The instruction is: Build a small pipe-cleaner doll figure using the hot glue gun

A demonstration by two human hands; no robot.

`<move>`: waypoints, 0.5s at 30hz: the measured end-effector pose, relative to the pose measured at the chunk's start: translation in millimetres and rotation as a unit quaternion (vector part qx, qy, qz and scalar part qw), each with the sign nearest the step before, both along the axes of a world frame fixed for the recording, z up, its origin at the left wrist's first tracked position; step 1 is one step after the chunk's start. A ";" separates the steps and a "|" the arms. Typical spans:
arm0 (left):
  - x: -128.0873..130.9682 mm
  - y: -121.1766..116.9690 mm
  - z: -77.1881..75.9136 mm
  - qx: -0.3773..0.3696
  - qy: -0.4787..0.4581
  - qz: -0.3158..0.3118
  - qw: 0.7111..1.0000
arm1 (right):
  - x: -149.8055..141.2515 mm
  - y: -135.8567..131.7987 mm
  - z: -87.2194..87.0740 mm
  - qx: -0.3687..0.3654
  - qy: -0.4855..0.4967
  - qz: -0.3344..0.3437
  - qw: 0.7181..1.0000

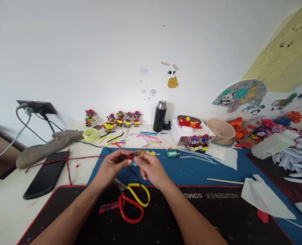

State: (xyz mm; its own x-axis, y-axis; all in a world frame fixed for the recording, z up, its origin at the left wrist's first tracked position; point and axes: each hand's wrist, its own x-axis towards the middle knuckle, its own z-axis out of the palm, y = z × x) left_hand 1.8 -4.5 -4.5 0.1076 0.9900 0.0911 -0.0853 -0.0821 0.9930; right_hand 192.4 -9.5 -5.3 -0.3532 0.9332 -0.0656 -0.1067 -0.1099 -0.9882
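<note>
My left hand [112,166] pinches a small red fuzzy piece [131,156], perhaps of pipe cleaner, between thumb and fingertips. Right beside it, my right hand [151,168] is closed, thumb against forefinger, at the edge of the same piece. A bit of light blue [134,163] shows between the two hands; its kind is unclear. Below them lie scissors [138,203] with one red and one yellow handle, over a red cutter-like tool [111,206]. Just behind my right hand a yellow-tipped object [151,153] is partly hidden.
Several finished fuzzy figurines [110,123] stand along the wall. Near them are a black thermos [160,117], a roll of tape [91,135] and a white box [176,136]. A black phone [46,177] lies left; a wooden stick [224,181] and white tissue [263,197] lie right.
</note>
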 end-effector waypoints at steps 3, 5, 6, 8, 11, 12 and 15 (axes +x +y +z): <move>0.2 -0.4 -1.7 0.030 0.044 0.014 0.999 | -0.3 1.7 -2.2 0.008 0.001 -0.009 1.000; 0.4 -0.3 -4.5 0.049 0.069 0.029 0.996 | -0.2 2.6 -3.1 0.009 0.001 -0.010 1.000; 0.4 -0.2 -6.1 0.055 0.078 0.035 0.995 | -0.1 3.0 -3.3 0.009 0.000 -0.009 1.000; 0.4 -0.2 -8.8 0.059 0.090 0.039 0.993 | 0.2 3.5 -3.7 0.007 -0.007 -0.009 1.000; 0.9 -0.7 -10.7 0.057 0.098 0.033 0.993 | 0.4 4.0 -4.3 0.005 -0.013 -0.012 1.000; 1.6 -1.1 -10.6 0.057 0.097 0.032 0.993 | 0.3 4.0 -4.5 0.004 -0.012 -0.013 1.000; 5.9 -3.0 -8.5 0.050 0.079 0.047 0.994 | 0.0 3.5 -4.0 0.000 -0.005 -0.018 1.000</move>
State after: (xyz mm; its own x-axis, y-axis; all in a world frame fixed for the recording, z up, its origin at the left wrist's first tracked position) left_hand 7.7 -7.6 -12.9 0.0360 0.9833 0.1784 0.0846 -0.1809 0.9799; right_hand 192.4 -6.0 -9.4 -0.3193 0.9452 -0.0685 -0.1013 -0.1059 -0.9892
